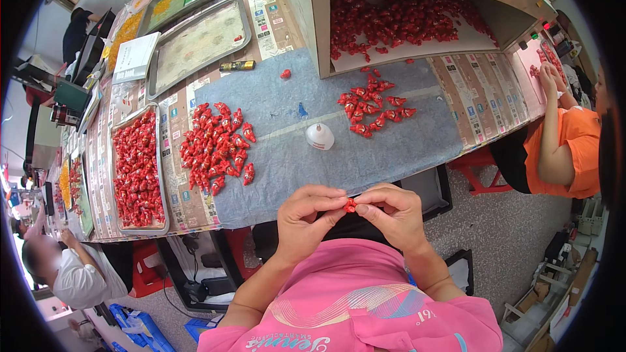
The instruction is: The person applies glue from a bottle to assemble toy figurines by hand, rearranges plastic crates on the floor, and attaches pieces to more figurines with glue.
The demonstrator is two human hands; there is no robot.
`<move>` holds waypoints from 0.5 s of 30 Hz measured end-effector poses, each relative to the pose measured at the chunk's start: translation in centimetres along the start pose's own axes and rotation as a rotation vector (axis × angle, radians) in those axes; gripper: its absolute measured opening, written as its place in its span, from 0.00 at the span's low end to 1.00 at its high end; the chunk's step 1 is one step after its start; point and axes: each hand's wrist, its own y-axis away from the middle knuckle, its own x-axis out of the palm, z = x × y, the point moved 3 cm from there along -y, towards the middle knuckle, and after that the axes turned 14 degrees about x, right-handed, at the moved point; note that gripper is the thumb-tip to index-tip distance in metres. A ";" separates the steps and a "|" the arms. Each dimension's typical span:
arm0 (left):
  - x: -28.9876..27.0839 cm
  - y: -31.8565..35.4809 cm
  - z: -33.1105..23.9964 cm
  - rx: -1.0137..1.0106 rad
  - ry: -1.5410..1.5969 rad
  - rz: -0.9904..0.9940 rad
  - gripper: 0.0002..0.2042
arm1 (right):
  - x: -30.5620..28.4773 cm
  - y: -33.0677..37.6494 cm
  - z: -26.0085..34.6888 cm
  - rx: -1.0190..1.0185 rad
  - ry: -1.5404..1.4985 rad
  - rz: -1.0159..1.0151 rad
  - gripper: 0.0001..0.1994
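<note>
Just beyond the table's near edge, my left hand [309,220] and my right hand [395,215] meet over my lap. Between their fingertips they pinch one small red figurine [350,206], mostly covered by the fingers. On the blue cloth [280,156] stands a small white squeeze bottle [319,136] with a thin tip. A heap of red figurines [215,143] lies to its left, and a smaller group [372,104] lies to its right. A single red piece [285,74] rests farther back on the cloth.
At left a metal tray [164,212] is filled with red figurines; a larger tray [195,45] lies behind it. A black-and-yellow tube [237,66] sits near that tray. The open-fronted box [318,26] at the back holds many red pieces. Other people work at both sides.
</note>
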 end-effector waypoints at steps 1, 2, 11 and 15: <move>0.0 0.0 0.0 -0.001 -0.001 -0.001 0.12 | 0.0 0.0 0.0 -0.001 -0.006 0.003 0.06; 0.0 0.1 0.0 0.004 0.000 -0.005 0.12 | 0.0 0.0 -0.1 0.000 -0.007 0.004 0.06; 0.2 -0.5 -0.7 0.129 -0.098 0.061 0.12 | -0.1 0.1 0.1 -0.033 -0.037 0.000 0.07; 0.2 -0.5 -0.9 0.144 -0.112 0.080 0.12 | -0.2 0.1 0.2 -0.042 -0.019 0.023 0.07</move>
